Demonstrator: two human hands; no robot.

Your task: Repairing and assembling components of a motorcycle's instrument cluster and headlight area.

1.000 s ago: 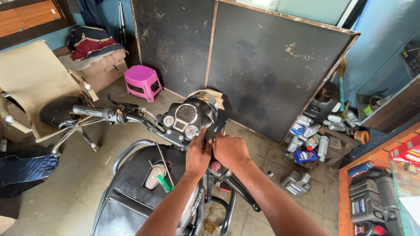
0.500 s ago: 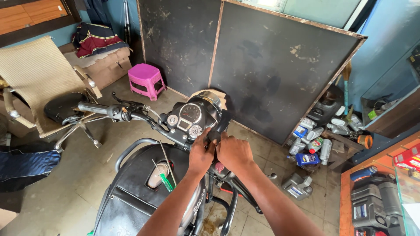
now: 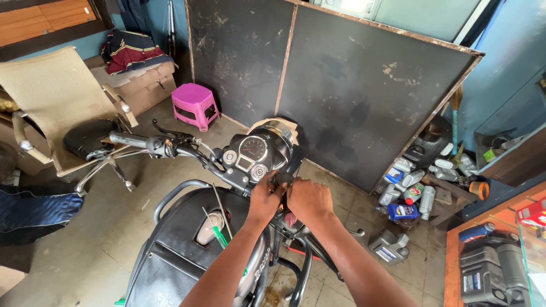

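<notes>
A black motorcycle (image 3: pixel 176 250) stands below me, its instrument cluster (image 3: pixel 250 154) with round gauges facing up. Both my hands meet on the right side of the handlebar, just right of the gauges. My left hand (image 3: pixel 265 199) is closed around a dark part of the bar there. My right hand (image 3: pixel 310 200) grips the same spot from the right, and its fingers hide what lies under them. The left handlebar grip (image 3: pixel 132 139) sticks out free to the left. A green-handled screwdriver (image 3: pixel 218 234) lies on the fuel tank beside the filler cap (image 3: pixel 208 227).
A dark board (image 3: pixel 352 85) leans against the wall ahead. A pink stool (image 3: pixel 195 105) and a tan office chair (image 3: pixel 62 108) stand on the left. Several oil bottles (image 3: pixel 406 190) crowd the floor at right, beside an orange counter (image 3: pixel 455 267).
The view has shifted slightly; my hands stay together on the right side of the handlebar with little visible movement.
</notes>
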